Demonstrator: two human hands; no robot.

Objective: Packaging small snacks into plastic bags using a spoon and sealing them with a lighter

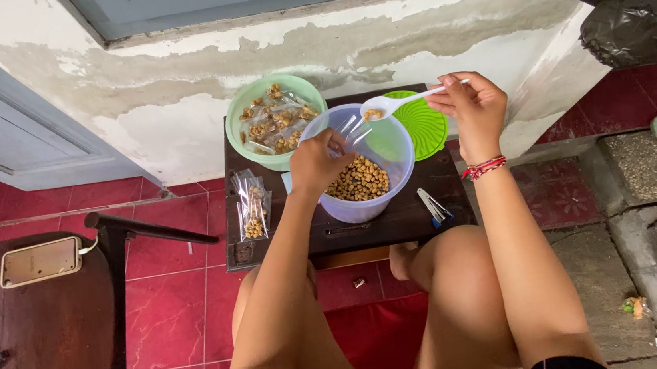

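two bare knees fill the foreground; beyond them, a small dark surface [396, 222] carries two bowls. the left hand [317, 161] pinches one small clear packet [354, 130] shut-fingered over the clear bowl [363, 205] of brown nuts. the right hand [475, 106], at three o'clock of the bowl, grips one white spoon [397, 103], its scoop of nuts poised just above the packet's mouth. one green bowl [245, 108] at eleven o'clock holds filled packets; more packets [252, 208] lie at nine o'clock, a green lid [425, 123] at two o'clock.
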